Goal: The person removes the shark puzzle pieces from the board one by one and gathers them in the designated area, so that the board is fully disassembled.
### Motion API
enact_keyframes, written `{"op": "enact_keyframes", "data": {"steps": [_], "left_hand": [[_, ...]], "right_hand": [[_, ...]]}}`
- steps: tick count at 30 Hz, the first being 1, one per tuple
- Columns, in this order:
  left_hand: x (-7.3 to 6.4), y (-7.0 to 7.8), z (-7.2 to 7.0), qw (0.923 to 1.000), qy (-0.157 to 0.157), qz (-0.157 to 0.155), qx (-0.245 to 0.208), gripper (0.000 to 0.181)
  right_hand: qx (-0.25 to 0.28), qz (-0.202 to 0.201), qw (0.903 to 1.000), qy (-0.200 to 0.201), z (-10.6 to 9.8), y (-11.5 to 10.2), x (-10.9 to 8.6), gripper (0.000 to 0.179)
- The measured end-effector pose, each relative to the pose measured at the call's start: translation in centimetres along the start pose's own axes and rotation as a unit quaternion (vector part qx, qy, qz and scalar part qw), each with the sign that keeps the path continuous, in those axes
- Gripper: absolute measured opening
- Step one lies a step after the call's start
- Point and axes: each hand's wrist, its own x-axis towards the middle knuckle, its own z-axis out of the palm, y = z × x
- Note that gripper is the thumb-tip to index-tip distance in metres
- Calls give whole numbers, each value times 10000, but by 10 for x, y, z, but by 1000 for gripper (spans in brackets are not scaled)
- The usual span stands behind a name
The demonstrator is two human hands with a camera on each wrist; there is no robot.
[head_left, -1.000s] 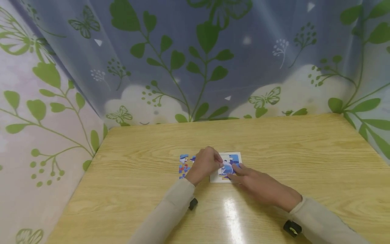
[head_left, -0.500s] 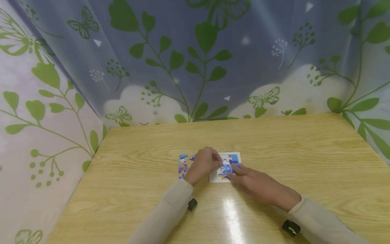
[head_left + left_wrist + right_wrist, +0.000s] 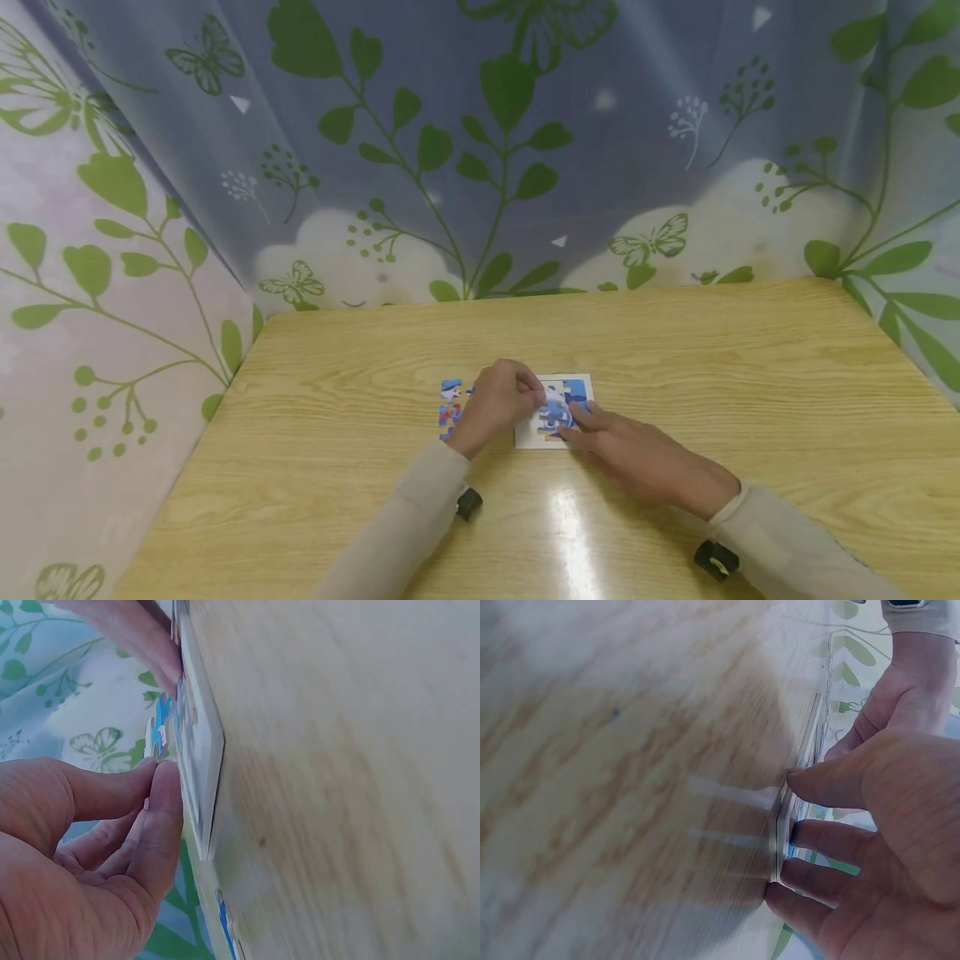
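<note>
A thin, square white jigsaw board (image 3: 528, 440) lay flat slightly below and right of centre in the head view. Interlocked blue, printed jigsaw pieces (image 3: 576, 390) occupied its right portion. The left hand (image 3: 501, 400) was positioned over the board's left edge, its grip clamped by thumb and fingertip on a small, flat blue-and-white piece (image 3: 160, 727), held tilted up from the board. The right hand (image 3: 637, 454) rested at the board's right side, fingers spread, its grip apart.

Progress was judged partial: the right portion was filled, while bare board showed at left. Multicoloured loose pieces (image 3: 448, 412), left of the board and partly hidden by the left hand, apparently remained to be fitted. All items lay on a yellow wood-grain tabletop (image 3: 262, 500). No brand, label or writing was legible.
</note>
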Motion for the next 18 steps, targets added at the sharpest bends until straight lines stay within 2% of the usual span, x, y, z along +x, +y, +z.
{"op": "enact_keyframes", "data": {"steps": [4,12,18], "left_hand": [[-2,-3,-9,9998,121,49,134,3],[-10,-14,-28,9989,114,-368,-256,3],[-18,-23,-44,9978,192,-489,-412,4]], "right_hand": [[21,98,9999,-74,0,0,0,40],[-73,127,9998,-99,0,0,-1,41],[72,208,9997,-123,-1,0,0,39]]}}
